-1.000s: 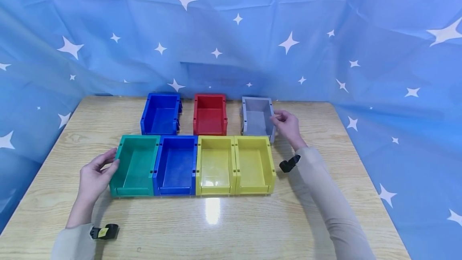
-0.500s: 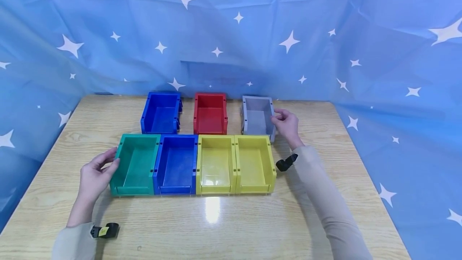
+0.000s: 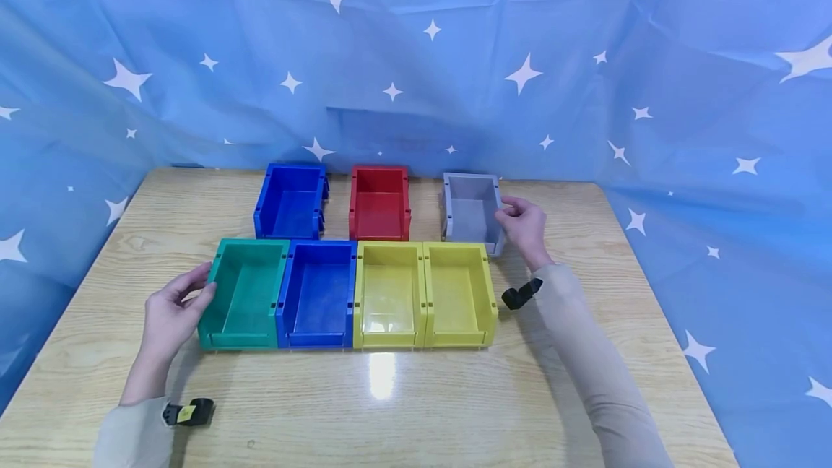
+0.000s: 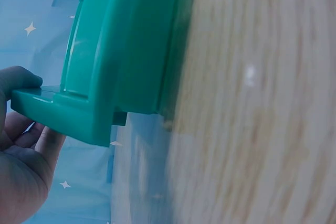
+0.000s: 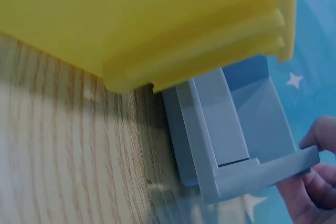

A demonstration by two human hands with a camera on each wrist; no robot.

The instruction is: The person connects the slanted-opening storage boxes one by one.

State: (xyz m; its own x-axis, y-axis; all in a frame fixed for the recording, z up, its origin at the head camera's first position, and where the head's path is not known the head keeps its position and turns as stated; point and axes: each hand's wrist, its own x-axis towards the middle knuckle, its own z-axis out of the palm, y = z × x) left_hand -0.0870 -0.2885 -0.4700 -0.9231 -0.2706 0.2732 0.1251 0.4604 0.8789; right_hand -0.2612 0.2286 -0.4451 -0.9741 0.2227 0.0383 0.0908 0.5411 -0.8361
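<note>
With thumb and fingers, my left hand (image 3: 170, 313) pinches the left side wall of the green bin (image 3: 247, 295). The left wrist view shows the thumb on one side of that green rim (image 4: 58, 108) and fingers on the other. My right hand (image 3: 525, 228) pinches the right wall of the grey bin (image 3: 472, 211), which is slightly turned behind the yellow bins. In the right wrist view the grey bin (image 5: 231, 129) sits between thumb and fingers, partly hidden by a yellow bin (image 5: 199, 40).
Right of the green bin stand a blue bin (image 3: 320, 295) and two yellow bins (image 3: 390, 295), side by side. Behind them are a smaller blue bin (image 3: 290, 201) and a red bin (image 3: 380, 202). A starry blue cloth (image 3: 416, 56) borders the wooden table (image 3: 312, 410).
My right hand has shifted slightly to the right, and the grey bin has moved with it. The left hand and the green bin stay where they were.
</note>
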